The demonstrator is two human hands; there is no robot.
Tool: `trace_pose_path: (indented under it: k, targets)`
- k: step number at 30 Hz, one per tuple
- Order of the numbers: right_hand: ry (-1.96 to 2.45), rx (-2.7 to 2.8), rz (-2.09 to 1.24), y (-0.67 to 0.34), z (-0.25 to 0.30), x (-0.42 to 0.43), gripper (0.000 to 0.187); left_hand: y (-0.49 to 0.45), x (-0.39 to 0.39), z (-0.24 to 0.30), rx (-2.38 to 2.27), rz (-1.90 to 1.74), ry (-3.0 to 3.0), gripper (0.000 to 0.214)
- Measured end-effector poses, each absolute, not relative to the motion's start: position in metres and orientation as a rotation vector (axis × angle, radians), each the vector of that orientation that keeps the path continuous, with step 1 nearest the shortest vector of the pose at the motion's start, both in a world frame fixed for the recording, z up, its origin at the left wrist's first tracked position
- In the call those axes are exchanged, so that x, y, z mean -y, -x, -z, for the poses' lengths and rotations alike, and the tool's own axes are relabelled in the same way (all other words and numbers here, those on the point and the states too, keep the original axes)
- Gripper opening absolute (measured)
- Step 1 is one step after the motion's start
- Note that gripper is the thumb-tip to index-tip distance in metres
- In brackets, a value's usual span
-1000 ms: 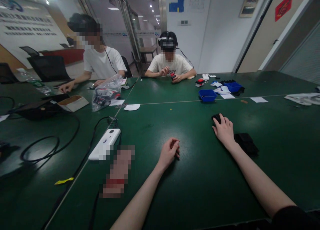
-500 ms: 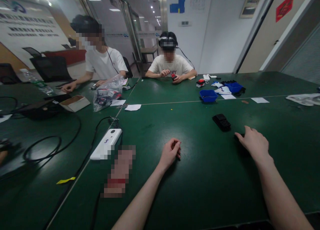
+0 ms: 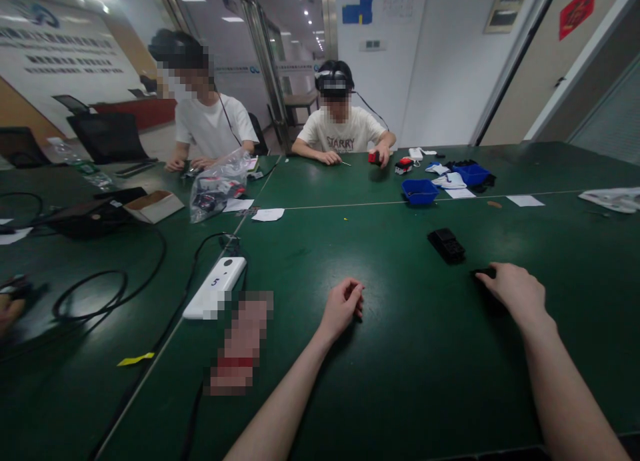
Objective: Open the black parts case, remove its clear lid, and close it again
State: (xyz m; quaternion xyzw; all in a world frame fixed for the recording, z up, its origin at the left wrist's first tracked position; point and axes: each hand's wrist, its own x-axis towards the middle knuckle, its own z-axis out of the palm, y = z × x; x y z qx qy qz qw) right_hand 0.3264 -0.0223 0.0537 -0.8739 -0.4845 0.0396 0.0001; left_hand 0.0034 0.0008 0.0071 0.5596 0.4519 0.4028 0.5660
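Note:
My left hand [image 3: 344, 301] rests on the green tabletop [image 3: 400, 354] with its fingers loosely curled in and nothing visible in them. Farther right, my right hand [image 3: 517, 291] is closed over a small black object [image 3: 481, 274]. Most of that object is hidden under the palm and fingers, so its kind does not show. Just beyond and to the left of this hand lies a black blocky item [image 3: 447, 245] with a ridged near end, apart from both hands.
A white power bank [image 3: 215, 289] marked 5 and a blurred-out pinkish item [image 3: 243, 344] lie to the left. Black cables [image 3: 120, 274] loop beyond them. Across the table sit two people, near a blue tray [image 3: 419, 191] and a clear plastic bag [image 3: 220, 187].
My right hand has shifted slightly right and nearer, still over the black object. The left hand stays put. The person opposite has moved a red-and-black item to the right.

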Motion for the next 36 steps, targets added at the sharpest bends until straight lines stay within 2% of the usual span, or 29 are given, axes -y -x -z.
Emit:
trace_pose_path:
  k: [17,20,22,27,32,36]
  targets:
    - [2.583,1.812,0.227,-0.325,-0.053,0.024,0.044,-0.004,0.0,-0.007,-1.069,-0.939,-1.336,0.022]
    - [2.508,1.847,0.193,-0.315,-0.058,0.022,0.045,-0.004,-0.001,-0.006,-1.076,-0.928,-1.344,0.022]
    - [2.39,1.872,0.026,-0.302,-0.059,0.019,0.046,-0.004,-0.001,-0.006,-1.078,-0.926,-1.348,0.022]
    - [1.85,1.879,-0.653,-0.251,-0.053,0.011,0.045,-0.003,-0.001,-0.006,-1.073,-0.92,-1.356,0.023]
    - [1.373,1.565,-1.314,-0.197,-0.032,0.018,0.045,-0.004,-0.001,-0.005,-1.034,-0.906,-1.355,0.029]
    - [1.268,1.256,-1.538,-0.176,-0.013,0.025,0.041,-0.004,-0.002,-0.003,-0.983,-0.879,-1.395,0.029]
